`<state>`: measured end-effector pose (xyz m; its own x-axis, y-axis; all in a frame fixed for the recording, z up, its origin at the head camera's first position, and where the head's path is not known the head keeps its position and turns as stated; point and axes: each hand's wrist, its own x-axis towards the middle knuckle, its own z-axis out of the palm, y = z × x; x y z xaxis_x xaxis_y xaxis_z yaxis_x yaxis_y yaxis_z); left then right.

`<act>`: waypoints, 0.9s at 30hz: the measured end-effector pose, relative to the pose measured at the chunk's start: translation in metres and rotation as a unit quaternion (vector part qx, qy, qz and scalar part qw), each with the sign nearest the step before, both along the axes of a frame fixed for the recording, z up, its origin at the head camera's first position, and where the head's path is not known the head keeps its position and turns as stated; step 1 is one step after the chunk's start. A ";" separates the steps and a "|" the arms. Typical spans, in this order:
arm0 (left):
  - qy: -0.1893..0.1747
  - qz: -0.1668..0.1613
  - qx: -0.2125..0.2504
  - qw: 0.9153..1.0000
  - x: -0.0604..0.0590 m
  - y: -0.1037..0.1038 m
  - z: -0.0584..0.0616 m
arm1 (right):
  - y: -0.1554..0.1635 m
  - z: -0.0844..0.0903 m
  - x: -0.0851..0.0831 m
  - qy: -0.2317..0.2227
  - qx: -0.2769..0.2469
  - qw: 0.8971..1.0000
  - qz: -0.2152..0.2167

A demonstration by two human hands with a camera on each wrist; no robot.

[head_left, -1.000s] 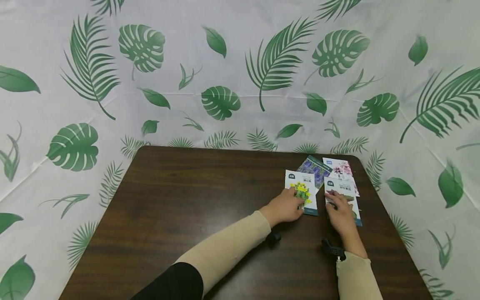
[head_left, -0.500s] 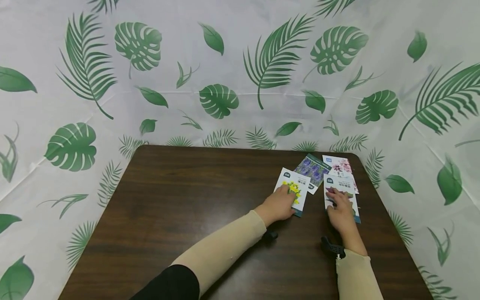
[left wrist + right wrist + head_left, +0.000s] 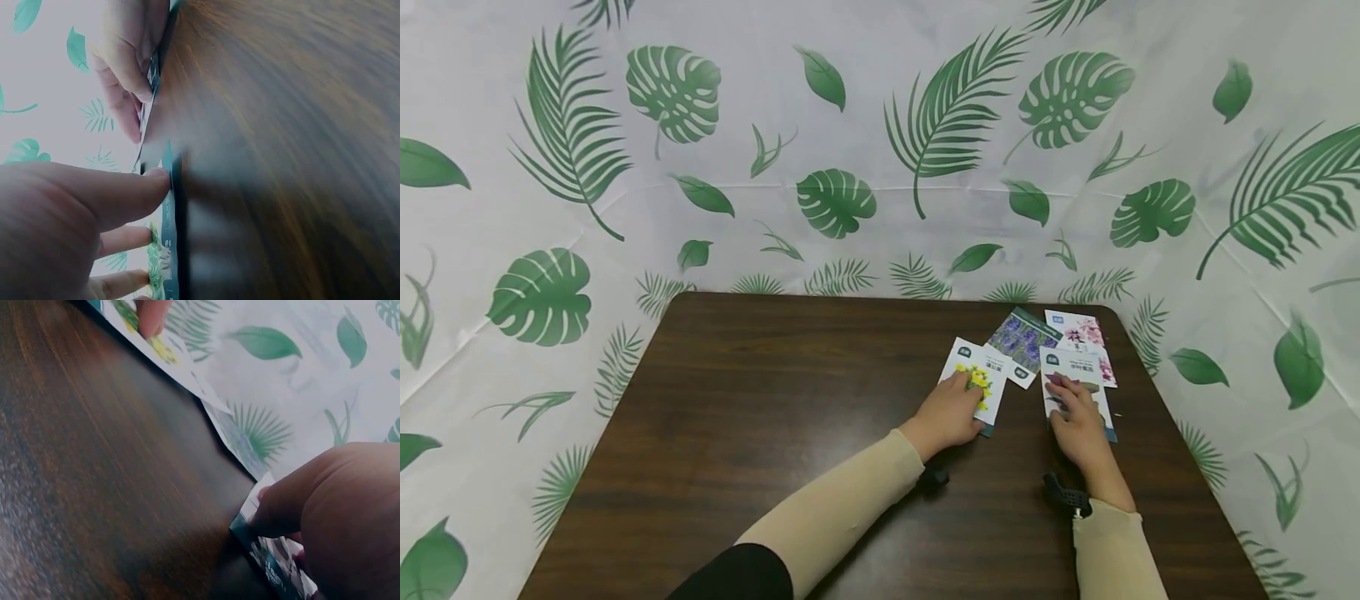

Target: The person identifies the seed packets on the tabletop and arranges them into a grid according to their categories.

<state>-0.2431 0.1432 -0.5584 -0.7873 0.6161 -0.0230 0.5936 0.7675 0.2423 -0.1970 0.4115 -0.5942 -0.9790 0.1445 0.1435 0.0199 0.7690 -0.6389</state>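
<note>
Seed packets sit at the far right part of the desk (image 3: pixel 775 400), four in all. The yellow-flower packet (image 3: pixel 976 382) lies flat, tilted, nearest the middle. The left hand (image 3: pixel 946 417) rests on its near half with fingers laid flat on it, thumb at the near edge; the left wrist view shows the thumb tip (image 3: pixel 153 181) touching the packet edge where it meets the wood, probably to slide or lift it off the flat surface. The fingers are not curled round the packet, they just press down on top.

The right hand (image 3: pixel 1078 425) lies on the white packet with the blue bottom edge (image 3: pixel 1075 371), fingers straight and close together, pressing it to the desk. The right wrist view shows the thumb (image 3: pixel 281 509) at that packet's near corner; whether it is pinching the corner I cannot tell, likely just pinning it so it does not skid.

Behind these lie the purple-flower packet (image 3: pixel 1024 340), tilted, its corner touching the yellow one, and the pink-flower packet (image 3: pixel 1078 332), partly under the white one. All overlap loosely, as if spread out for sorting.

A leaf-print cloth (image 3: pixel 850 167) hangs behind and around the desk. Both arms wear beige sleeves (image 3: pixel 835 517), and a black strap mount (image 3: pixel 1063 496) sits at the right wrist.
</note>
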 end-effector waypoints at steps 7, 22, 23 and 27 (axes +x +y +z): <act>-0.002 0.003 -0.003 1.000 -0.002 -0.014 -0.005 | 0.001 -0.003 -0.006 0.005 0.006 1.000 0.015; -0.050 0.037 0.032 0.998 0.006 -0.048 -0.011 | -0.002 0.003 0.000 -0.031 -0.013 0.999 -0.026; -0.051 0.039 0.035 0.997 0.006 -0.051 -0.010 | -0.002 0.003 0.000 -0.034 -0.014 0.999 -0.026; -0.051 0.043 0.047 0.997 0.008 -0.062 -0.011 | -0.003 0.001 0.000 -0.037 -0.018 0.999 -0.026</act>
<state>-0.2355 0.0814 -0.5697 -0.8339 0.5497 -0.0500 0.4955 0.7854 0.3711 -0.1972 0.4085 -0.5933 -0.9779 0.1991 0.0646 0.1074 0.7423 -0.6615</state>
